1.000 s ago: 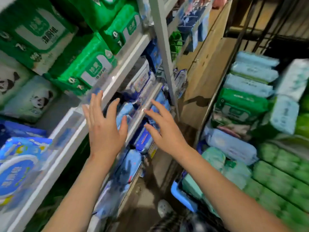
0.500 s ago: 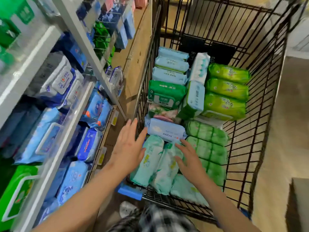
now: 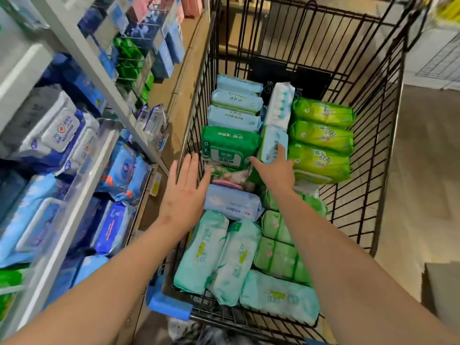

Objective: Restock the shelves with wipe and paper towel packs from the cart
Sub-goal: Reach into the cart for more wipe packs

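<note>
Several shelves (image 3: pixel 82 202) of blue wipe packs (image 3: pixel 114 227) run down the left. Beside them a black wire cart (image 3: pixel 373 150) remains full of packs. Both hands, at the shelves a second ago, are now over the cart, empty, so another pick is probably starting. The left hand (image 3: pixel 185 192) hovers flat and open. The right hand (image 3: pixel 273 170), fingers spread, reaches toward a dark green pack (image 3: pixel 229 145) and a pale blue pack (image 3: pixel 272 143). The lime packs (image 3: pixel 321 133) read "666"; other print is Chinese.

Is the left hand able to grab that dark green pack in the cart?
Probably yes. The left hand hovers open just beside the dark green pack, whose top lies uncovered.
</note>
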